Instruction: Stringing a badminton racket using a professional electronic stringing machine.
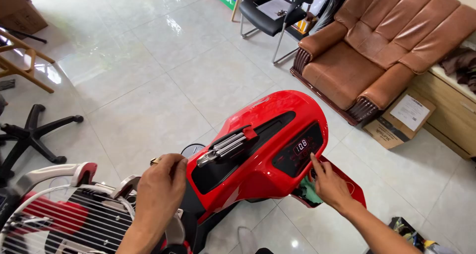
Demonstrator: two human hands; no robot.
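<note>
A strung racket (64,219) with a white frame lies clamped at the lower left, its strings running across a red-and-black mount. Just to its right, the person's left hand (161,189) is curled, knuckles up, at the near end of the glossy red stringing machine head (258,145); the fingers are closed, but what they grip, if anything, cannot be told from above. The machine head is a smooth, rounded red shell with a long black recess along its top, where a metal string gripper (223,147) with a small red tab sits. Its long axis runs diagonally, from the left hand at lower left up toward the brown leather armchair (377,50) at upper right. On the shell's right flank a dark control panel (300,150) glows with red digits. The right hand (329,184) is open and holds nothing, its index finger extended and touching the panel's lower edge. The machine stands over a pale tiled floor (158,70), with a cardboard box (399,117) beside the armchair.
</note>
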